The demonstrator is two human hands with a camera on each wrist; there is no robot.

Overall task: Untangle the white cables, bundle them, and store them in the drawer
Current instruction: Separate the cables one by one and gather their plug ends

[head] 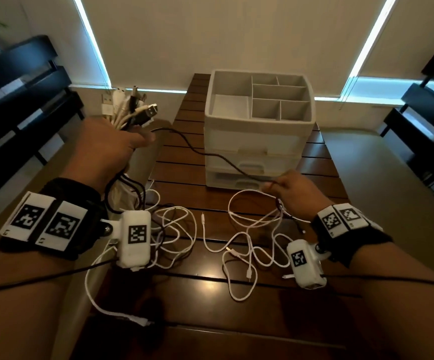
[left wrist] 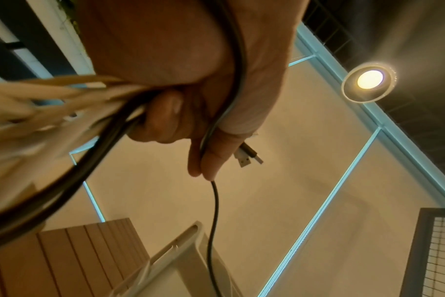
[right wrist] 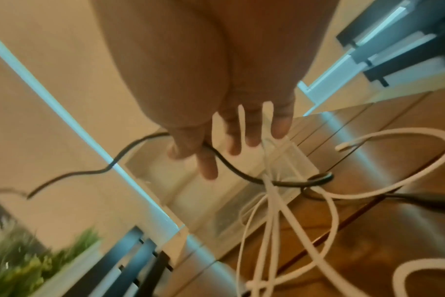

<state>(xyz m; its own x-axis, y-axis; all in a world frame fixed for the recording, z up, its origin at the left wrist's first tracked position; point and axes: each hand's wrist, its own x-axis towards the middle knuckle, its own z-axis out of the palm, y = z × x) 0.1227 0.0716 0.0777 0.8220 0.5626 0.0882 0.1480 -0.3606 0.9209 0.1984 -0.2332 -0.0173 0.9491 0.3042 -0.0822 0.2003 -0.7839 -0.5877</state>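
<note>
Left hand (head: 106, 149), upper left of frame, is clenching a bunch of cable ends; right hand (head: 295, 193) is pinching a black cable (head: 197, 149). White cables (head: 249, 237) are lying tangled on the desk (head: 314, 320) at lower centre: limp, light, best taken near plugs.

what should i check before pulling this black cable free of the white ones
1. Left hand grips the bunch of cable ends: ok.
2. Right hand pinches the black cable: ok.
3. Black cable free of the white cables: not ok; in the right wrist view it loops round white strands just below the fingers.
4. Bunch holds only white cables: not ok; dark plugs and black leads sit in it too.
5. Drawer unit open for storing: not ok; the drawer fronts look closed, only the top tray is open.
6. Loose white cables all on the table: cannot tell; some run under the wrists.
</note>
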